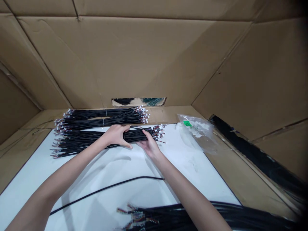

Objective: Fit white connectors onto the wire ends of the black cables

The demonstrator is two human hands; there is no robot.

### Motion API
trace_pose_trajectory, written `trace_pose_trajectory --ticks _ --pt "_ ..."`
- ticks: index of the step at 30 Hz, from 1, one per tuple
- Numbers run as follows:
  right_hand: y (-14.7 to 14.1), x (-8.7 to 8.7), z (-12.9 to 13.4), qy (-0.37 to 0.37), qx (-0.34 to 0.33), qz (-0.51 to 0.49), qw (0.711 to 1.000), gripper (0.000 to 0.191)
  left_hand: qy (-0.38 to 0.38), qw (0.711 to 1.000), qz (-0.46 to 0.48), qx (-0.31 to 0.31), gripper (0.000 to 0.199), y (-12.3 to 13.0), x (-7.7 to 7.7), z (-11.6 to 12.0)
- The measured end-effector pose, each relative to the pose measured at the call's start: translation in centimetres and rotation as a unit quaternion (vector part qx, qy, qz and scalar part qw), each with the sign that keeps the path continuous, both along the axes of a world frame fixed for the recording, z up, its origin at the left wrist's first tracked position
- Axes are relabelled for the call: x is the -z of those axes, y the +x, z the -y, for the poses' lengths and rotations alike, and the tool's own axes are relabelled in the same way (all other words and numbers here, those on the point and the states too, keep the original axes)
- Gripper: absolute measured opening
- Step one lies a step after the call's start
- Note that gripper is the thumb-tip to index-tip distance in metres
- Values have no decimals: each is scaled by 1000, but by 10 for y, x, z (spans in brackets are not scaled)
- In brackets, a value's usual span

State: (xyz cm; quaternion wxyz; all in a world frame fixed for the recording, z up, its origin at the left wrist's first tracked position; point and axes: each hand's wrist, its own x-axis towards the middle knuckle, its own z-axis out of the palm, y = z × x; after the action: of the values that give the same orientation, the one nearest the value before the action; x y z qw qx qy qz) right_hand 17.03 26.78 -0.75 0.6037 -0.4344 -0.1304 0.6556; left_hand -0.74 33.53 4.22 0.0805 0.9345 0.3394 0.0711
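One left hand and one right hand, two hands in all. Two banded bundles of black cables with white connectors, plus one bunch at the hands, its cables overlapping too much to count. One single black cable, one heap of long cables, one plastic bag, one green label, one desk.

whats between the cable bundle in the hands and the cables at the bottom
In the head view, one loose black cable lies on the white tabletop between the held cable bundle and the lower cables; the right forearm also crosses there.
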Motion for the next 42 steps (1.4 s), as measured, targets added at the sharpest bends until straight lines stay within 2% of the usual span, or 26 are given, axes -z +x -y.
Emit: trace_pose_trajectory --ticks 3,6,8,12,22,29,34,42 --pt "-3 -3 -3 -26 32 22 999 26 16 999 -41 -9 74 -1 0 3" --pt "-9 -7 -5 -38 65 48 996 24 28 996 -75 -26 58 -1 2 5" --pt "-11 -7 -6 -38 91 66 993 23 32 994 -94 -45 49 -2 3 6" --pt "-12 -6 -5 -29 127 92 987 22 30 988 -124 -90 43 -11 5 8" --pt "-10 -9 -7 -37 120 88 988 24 34 978 -157 -136 42 -38 5 13" --pt "-7 -4 -11 -51 106 80 990 25 32 971 -159 -173 44 -62 9 15" --pt "-5 -3 -12 -59 103 69 991 26 21 981 -124 -150 48 -65 9 13" --pt "-2 -5 -11 -71 97 52 991 22 -67 997 -25 -39 47 -77 8 -5"
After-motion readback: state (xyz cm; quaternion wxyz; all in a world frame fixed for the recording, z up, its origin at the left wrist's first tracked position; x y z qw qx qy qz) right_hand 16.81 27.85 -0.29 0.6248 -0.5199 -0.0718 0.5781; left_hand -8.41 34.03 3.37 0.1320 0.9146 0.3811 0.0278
